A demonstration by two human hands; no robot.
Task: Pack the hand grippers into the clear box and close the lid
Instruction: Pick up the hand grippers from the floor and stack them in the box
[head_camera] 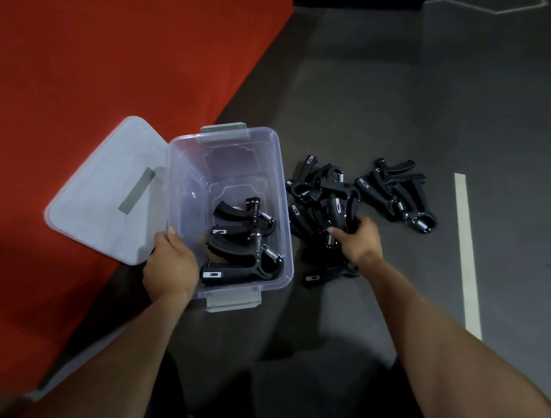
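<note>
The clear box (271, 162) stands open on the dark floor, with black hand grippers (242, 245) lying in its near end. Its pale lid (105, 193) lies flat to the left, partly on the red mat. My left hand (170, 266) grips the box's near left rim. To the right of the box a pile of several black hand grippers (327, 193) lies on the floor, and my right hand (358, 242) curls round one hand gripper (340, 213) in that pile. A smaller group of hand grippers (399, 193) lies farther right.
A red mat (98, 66) covers the floor to the left of the box. A pale tape line (466, 255) runs along the floor on the right. Grey latches (233, 302) sit at the box's near and far ends. My knees are at the bottom edge.
</note>
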